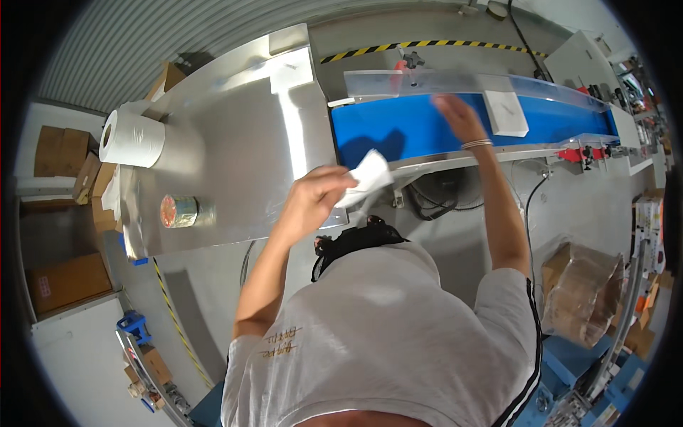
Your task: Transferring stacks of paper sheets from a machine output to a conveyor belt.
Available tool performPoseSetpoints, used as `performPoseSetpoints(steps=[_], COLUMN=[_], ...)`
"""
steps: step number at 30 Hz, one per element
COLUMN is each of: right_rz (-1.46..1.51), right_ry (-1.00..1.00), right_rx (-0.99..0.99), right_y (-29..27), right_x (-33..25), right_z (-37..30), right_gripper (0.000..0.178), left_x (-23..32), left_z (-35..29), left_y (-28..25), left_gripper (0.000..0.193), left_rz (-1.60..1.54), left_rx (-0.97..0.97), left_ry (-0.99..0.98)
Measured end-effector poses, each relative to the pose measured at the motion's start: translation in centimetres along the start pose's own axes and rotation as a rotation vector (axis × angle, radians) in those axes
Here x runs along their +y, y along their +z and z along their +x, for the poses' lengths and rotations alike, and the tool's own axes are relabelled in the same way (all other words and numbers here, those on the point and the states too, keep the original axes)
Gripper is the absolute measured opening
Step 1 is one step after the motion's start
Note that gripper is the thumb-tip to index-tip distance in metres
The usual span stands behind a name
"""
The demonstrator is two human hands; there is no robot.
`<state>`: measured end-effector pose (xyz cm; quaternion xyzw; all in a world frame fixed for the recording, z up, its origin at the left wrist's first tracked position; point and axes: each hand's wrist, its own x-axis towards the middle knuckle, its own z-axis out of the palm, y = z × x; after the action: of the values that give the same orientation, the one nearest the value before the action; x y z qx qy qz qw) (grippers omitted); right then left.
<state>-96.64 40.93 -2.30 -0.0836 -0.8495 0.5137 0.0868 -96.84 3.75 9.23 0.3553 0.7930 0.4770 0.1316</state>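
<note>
My left hand (316,198) is closed on a crumpled white wipe (371,175), which sticks out past the fingers by the near edge of the conveyor. My right hand (461,119) is over the blue conveyor belt (405,122), fingers stretched out and a little blurred, holding nothing that I can see. A white flat box (506,114) lies on the belt just right of that hand, apart from it.
On the steel table (235,164) at left stand a large white roll (135,139) and a roll of tape (178,211). Clear guard rails (455,83) run along the belt. A plastic-covered carton (583,292) sits on the floor at right.
</note>
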Motion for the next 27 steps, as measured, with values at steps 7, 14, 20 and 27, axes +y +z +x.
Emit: performPoseSetpoints(steps=[7, 14, 20, 27], right_rz=[0.971, 0.469, 0.105, -0.551], right_ry=[0.449, 0.173, 0.357, 0.251], right_rx=[-0.628, -0.437, 0.121, 0.82], right_y=[4.4, -2.1, -14.1, -24.1], right_x=[-4.9, -3.1, 1.6, 13.1], right_z=[-2.6, -3.0, -2.1, -2.1], right_gripper=[0.067, 0.029, 0.037, 0.052], left_x=[-3.8, -2.2, -0.4, -2.5], left_z=[7.7, 12.5, 10.3, 8.1], left_y=[4.3, 9.2, 12.4, 13.8], left_gripper=[0.018, 0.025, 0.031, 0.026], left_rz=[-0.51, -0.674, -0.356, -0.274], left_rx=[-0.145, -0.048, 0.089, 0.086], left_ry=[-0.332, -0.593, -0.39, -0.383])
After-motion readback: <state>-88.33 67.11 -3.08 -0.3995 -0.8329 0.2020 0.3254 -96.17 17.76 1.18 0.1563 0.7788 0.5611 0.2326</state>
